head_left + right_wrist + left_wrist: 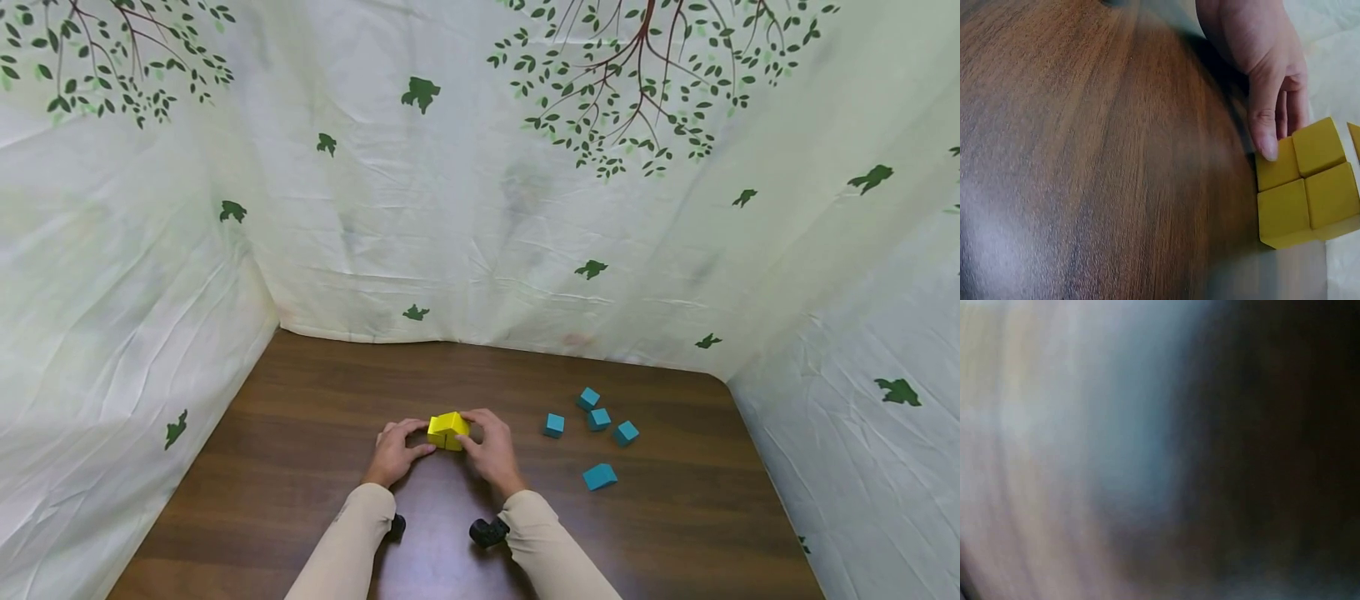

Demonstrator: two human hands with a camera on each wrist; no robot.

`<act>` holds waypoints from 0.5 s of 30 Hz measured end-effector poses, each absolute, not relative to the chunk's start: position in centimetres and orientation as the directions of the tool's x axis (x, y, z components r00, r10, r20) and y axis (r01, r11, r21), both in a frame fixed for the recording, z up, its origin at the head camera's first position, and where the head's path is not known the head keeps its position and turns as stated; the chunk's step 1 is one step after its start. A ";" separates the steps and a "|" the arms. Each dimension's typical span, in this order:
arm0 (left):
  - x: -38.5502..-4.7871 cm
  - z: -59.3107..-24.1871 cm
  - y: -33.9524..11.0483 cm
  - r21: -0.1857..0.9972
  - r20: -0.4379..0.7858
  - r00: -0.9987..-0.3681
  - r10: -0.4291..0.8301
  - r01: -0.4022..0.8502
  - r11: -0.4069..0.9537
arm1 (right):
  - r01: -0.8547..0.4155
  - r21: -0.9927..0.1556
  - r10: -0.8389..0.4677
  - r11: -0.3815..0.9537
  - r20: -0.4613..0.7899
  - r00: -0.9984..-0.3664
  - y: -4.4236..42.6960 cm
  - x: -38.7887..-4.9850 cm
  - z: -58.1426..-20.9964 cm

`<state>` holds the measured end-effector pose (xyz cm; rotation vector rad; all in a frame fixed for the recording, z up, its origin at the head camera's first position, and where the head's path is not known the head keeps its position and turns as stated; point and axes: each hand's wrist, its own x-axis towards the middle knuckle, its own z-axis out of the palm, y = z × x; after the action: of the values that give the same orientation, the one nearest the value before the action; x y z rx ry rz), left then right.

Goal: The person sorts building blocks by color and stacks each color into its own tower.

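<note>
A compact stack of yellow blocks (pixel 447 431) stands on the brown table between both hands in the head view. From the left, my left hand (pixel 396 455) holds it, thumb on the near side and fingers behind. My right hand (pixel 491 450) grips its right side between thumb and fingers. In the right wrist view, the yellow cubes (pixel 1309 203) form a two-by-two face, with the left hand's thumb (pixel 1266 142) on one cube. Part of a yellow triangular piece (pixel 1355 136) shows past them at the frame's edge. The left wrist view is dark and blurred.
Several small blue cubes (pixel 598 419) lie to the right of the hands, with a longer blue block (pixel 600 477) nearer the person. Pale curtains (pixel 465 208) with leaf prints border the wooden table (pixel 337 375) at the back and sides.
</note>
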<state>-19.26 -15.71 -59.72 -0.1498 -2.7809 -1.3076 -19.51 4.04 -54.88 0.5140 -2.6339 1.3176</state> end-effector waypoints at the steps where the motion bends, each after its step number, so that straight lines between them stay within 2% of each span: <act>1: -19.3 -59.7 -15.7 0.764 0.097 -0.993 0.061 0.114 0.635 | -0.375 -0.741 -0.238 0.557 0.290 -0.927 4.0 -19.5 -54.9; 15: -19.2 -59.6 -15.7 0.760 0.109 -0.992 0.058 0.121 0.639 | -0.337 -0.738 -0.234 0.585 0.245 -0.941 3.4 -19.6 -55.0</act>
<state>-19.18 -15.70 -59.64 -0.1513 -2.7758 -1.2959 -19.55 3.43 -54.97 0.4872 -2.6875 1.2900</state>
